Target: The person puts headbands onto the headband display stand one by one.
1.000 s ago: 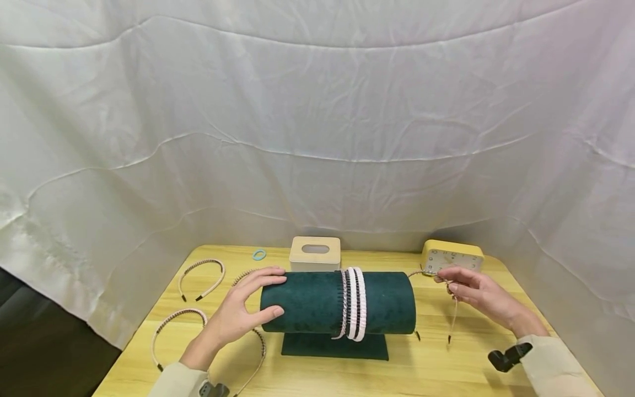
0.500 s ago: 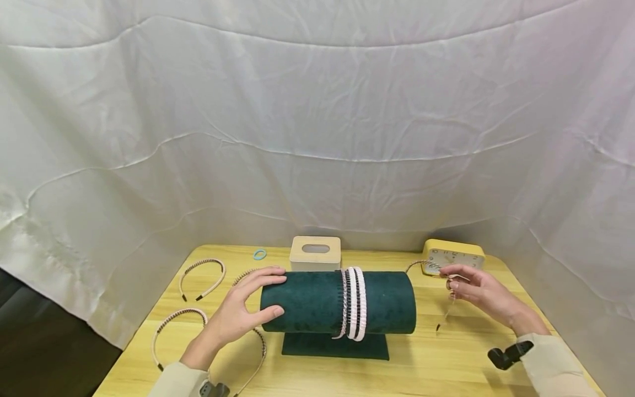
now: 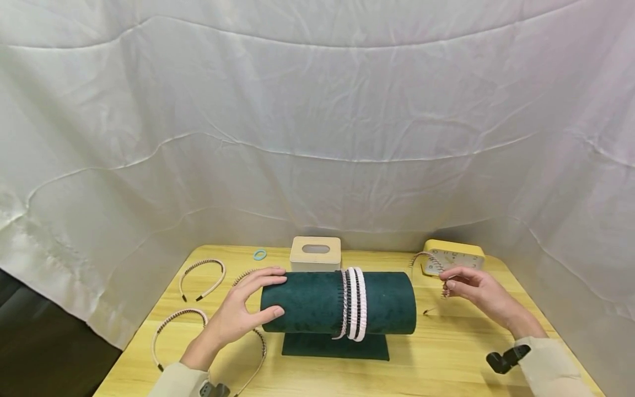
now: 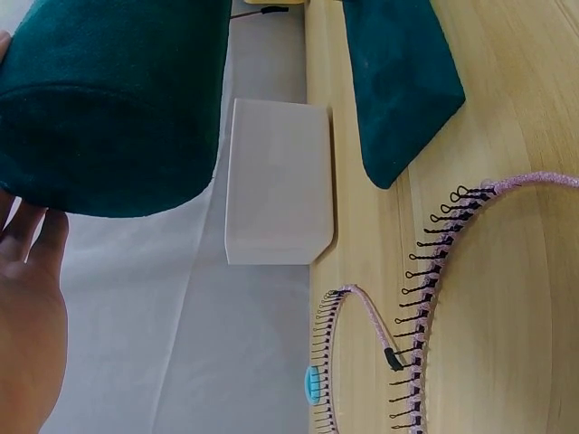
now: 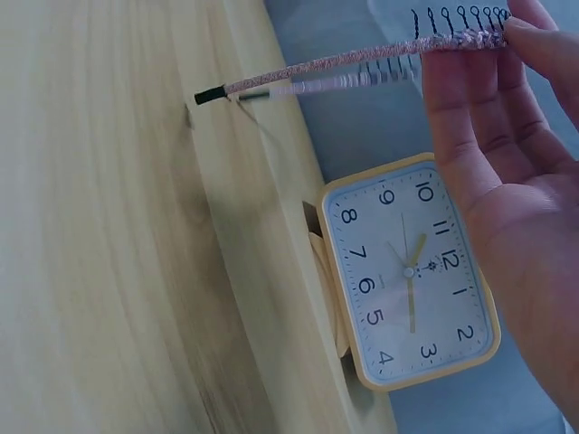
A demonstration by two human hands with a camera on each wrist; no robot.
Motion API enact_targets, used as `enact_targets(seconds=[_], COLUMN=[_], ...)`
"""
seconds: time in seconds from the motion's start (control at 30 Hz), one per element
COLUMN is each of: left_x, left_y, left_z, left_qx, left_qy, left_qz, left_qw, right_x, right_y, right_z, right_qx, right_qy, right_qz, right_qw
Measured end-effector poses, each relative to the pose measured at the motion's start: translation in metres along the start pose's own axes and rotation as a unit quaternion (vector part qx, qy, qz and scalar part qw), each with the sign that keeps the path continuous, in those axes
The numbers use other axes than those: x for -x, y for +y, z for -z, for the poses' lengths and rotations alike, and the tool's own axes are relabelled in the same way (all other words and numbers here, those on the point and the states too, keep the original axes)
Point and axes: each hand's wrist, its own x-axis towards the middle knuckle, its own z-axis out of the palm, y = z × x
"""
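Observation:
My left hand (image 3: 243, 311) grips the left end of a dark green velvet headband stand (image 3: 307, 303), thumb in front and fingers over the top. In the left wrist view its fingers (image 4: 20, 240) reach behind the roll. Several white and pinkish headbands (image 3: 353, 303) with black stripes sit round the roll's middle. Right of the stand, my right hand (image 3: 478, 292) pinches a thin pink braided headband (image 5: 317, 63) with small black wire loops. That headband hangs in the air before the clock, one black-tipped end pointing left. Part of it is hidden by the fingers.
Other looped headbands (image 4: 425, 334) lie at the table's left, one (image 3: 159, 329) near the left forearm. A pale tissue box (image 3: 297, 256) stands behind the roll. A yellow clock (image 5: 371, 262) sits back right, a blue ring (image 3: 259, 255) back left. Curtains surround the table.
The headband in my right hand has turned between the fingers: its lower end has swung up and to the left, and its upper arc stands higher. The left hand and stand have stayed put.

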Motion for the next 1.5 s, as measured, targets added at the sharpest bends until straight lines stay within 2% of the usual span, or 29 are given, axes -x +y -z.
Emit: enact_targets(seconds=[0.3, 0.7, 0.9, 1.17, 1.5], left_x=[0.0, 0.001, 0.002, 0.001, 0.001], left_y=[-0.001, -0.002, -0.002, -0.001, 0.001], left_z=[-0.001, -0.001, -0.001, -0.001, -0.001], left_qx=[0.001, 0.007, 0.012, 0.014, 0.019], left_qy=[0.002, 0.002, 0.003, 0.001, 0.008], left_qz=[0.001, -0.003, -0.004, 0.001, -0.021], left_qw=[1.0, 1.0, 0.9999, 0.9999, 0.9996], right_x=[-0.002, -0.002, -0.001, 0.0, 0.001], right_y=[-0.002, -0.007, -0.011, -0.012, -0.023], right_z=[-0.005, -0.01, -0.012, -0.016, -0.026], right_qx=[0.027, 0.05, 0.056, 0.055, 0.094], right_qy=[-0.012, -0.005, 0.014, 0.034, 0.073], right_qz=[0.016, 0.024, 0.009, 0.015, 0.03], right_qw=[0.9994, 0.9984, 0.9983, 0.9978, 0.9924])
